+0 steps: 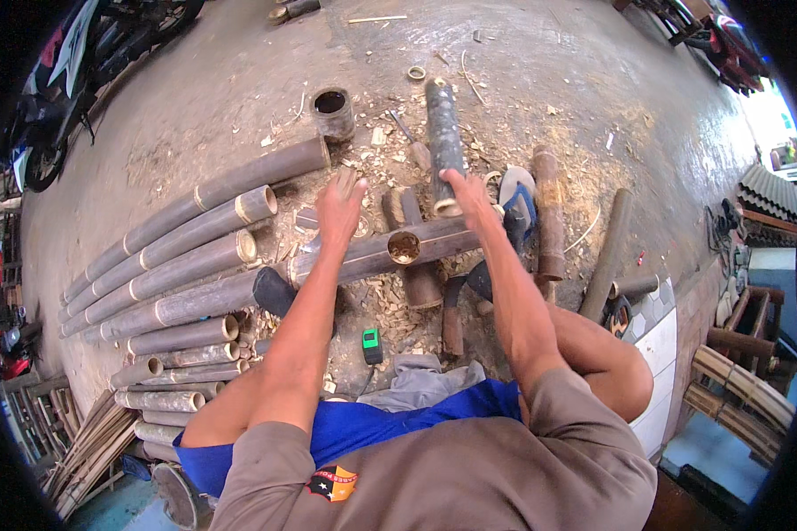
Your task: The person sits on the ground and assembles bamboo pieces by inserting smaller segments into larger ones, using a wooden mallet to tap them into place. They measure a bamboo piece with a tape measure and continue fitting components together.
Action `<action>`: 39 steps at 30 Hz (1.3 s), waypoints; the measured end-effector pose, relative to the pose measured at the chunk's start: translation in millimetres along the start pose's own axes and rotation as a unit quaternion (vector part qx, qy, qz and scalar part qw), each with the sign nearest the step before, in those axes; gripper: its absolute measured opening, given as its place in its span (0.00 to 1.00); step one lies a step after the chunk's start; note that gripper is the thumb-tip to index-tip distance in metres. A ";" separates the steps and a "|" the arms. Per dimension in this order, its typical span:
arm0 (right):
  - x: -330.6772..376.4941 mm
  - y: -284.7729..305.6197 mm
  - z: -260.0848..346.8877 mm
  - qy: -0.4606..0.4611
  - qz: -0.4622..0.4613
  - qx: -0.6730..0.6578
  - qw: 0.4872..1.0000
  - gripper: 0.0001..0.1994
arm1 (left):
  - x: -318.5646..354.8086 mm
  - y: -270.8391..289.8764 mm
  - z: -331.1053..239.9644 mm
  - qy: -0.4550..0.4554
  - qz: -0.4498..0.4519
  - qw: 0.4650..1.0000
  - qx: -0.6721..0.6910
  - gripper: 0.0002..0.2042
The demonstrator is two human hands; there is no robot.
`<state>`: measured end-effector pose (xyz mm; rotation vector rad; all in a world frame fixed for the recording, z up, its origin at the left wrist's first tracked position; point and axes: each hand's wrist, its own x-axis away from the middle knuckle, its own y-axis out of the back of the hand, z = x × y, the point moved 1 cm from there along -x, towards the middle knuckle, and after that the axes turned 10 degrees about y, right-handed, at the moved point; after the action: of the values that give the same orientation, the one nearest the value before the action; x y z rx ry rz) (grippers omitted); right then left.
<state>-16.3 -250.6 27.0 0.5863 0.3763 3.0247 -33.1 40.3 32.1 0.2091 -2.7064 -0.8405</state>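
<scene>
My right hand (474, 199) grips a dark mottled bamboo tube (443, 133) near its lower end, thumb lying along its side. The tube points away from me, its pale cut end toward me. Below it a longer bamboo pole (350, 263) with a round hole (405, 249) cut in its upper side lies crosswise. Under this pole sits a short bamboo block (422, 285). My left hand (339, 208) hovers beyond the pole's left part, fingers apart and nothing visible in them. A chisel-like tool (410, 142) with a wooden handle lies between the hands, farther off.
Several bamboo poles (195, 193) lie side by side at left. A hollow bamboo section (333, 115) stands beyond them. Wood chips cover the floor. A sandal (517, 196) and another bamboo piece (549, 212) are at right. A green-black tape measure (372, 346) lies near me. Motorbikes (71, 88) stand at far left.
</scene>
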 end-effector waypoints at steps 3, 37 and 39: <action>77.1 -25.1 18.3 0.100 0.034 -0.120 0.987 0.32 | 4.0 -23.4 -48.8 0.060 0.042 0.967 0.243 0.35; 171.3 97.1 119.3 0.287 -0.178 0.305 0.891 0.42 | 126.7 19.5 -88.8 -0.150 0.005 0.963 0.225 0.42; 190.0 90.1 167.1 0.350 -0.143 0.317 0.870 0.42 | 123.9 20.7 -88.6 -0.177 0.023 0.949 0.261 0.42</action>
<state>-129.5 -284.0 268.2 -0.5713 1.3623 2.6510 -122.5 -17.4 143.0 0.1110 -3.2111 -0.1313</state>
